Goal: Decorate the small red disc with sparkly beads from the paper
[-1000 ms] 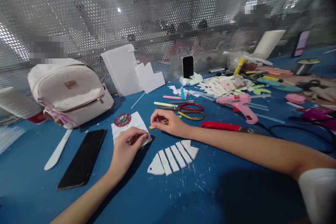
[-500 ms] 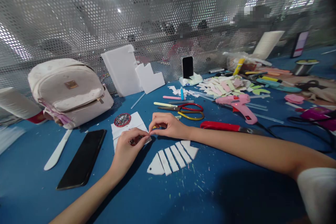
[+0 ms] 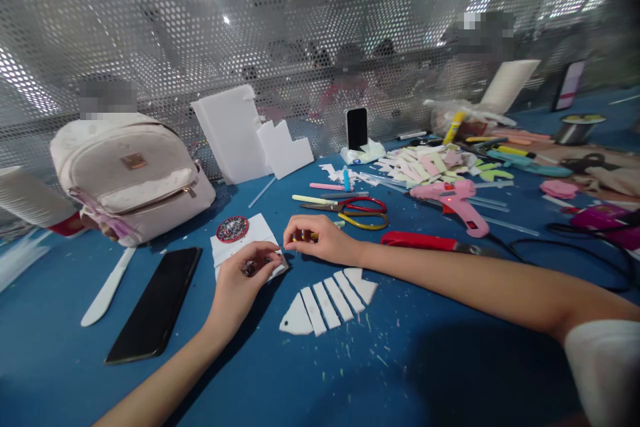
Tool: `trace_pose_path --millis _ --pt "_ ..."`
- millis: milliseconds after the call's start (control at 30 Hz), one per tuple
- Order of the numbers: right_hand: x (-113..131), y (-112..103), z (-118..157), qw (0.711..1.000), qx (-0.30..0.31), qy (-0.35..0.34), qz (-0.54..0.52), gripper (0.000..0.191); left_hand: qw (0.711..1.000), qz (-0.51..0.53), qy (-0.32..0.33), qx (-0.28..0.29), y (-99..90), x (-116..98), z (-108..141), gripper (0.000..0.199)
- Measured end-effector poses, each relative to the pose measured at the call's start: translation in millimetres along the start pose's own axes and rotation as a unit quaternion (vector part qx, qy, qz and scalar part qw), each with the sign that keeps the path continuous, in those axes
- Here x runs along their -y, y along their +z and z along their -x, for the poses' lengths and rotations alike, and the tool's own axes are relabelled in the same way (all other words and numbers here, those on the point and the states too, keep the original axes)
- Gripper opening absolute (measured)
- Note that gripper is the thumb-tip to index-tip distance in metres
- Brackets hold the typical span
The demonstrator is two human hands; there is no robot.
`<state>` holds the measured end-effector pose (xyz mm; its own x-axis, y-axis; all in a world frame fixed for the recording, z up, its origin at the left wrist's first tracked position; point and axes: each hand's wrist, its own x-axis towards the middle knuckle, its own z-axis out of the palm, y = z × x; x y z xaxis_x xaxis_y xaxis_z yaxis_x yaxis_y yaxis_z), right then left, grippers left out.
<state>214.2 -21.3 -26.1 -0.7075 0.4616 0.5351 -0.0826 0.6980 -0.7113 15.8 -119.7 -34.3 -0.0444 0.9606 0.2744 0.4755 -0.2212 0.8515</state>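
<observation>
My left hand (image 3: 246, 275) is curled over the front of a white card (image 3: 260, 232), with its thumb and forefinger bent towards each other; something small and dark sits inside its curve. Close on its right, my right hand (image 3: 320, 238) has its fingertips pinched together, and what they hold is too small to make out. A red-rimmed round dish (image 3: 233, 229) of small dark and shiny bits rests on the card. Below the hands lies a white fish shape (image 3: 327, 303) cut into several strips, with a dark eye at its left end.
Red and yellow scissors (image 3: 363, 211), a red cutter (image 3: 420, 240) and a pink glue gun (image 3: 453, 200) lie beyond my right forearm. A black phone (image 3: 155, 307) and white knife (image 3: 109, 290) are left. Behind stand a backpack (image 3: 135, 180) and white boards (image 3: 230, 133).
The fingertips of my two hands were touching and are now slightly apart. My left hand has drawn a little to the left.
</observation>
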Motion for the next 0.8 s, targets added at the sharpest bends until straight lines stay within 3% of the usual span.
trace_pose_path --millis 200,533,800 --pt "1.8 0.1 0.0 1.000 -0.004 0.007 0.002 0.020 1.000 0.005 -0.005 0.001 0.5 0.7 -0.7 0.016" --pt "-0.3 0.2 0.4 1.000 -0.002 0.006 -0.002 0.014 1.000 -0.002 0.013 -0.003 0.2 1.3 -1.3 0.016" --pt "8.1 1.6 -1.0 0.997 -0.042 0.050 -0.050 0.018 0.999 0.028 0.020 -0.004 1.2 -3.2 0.2 0.019"
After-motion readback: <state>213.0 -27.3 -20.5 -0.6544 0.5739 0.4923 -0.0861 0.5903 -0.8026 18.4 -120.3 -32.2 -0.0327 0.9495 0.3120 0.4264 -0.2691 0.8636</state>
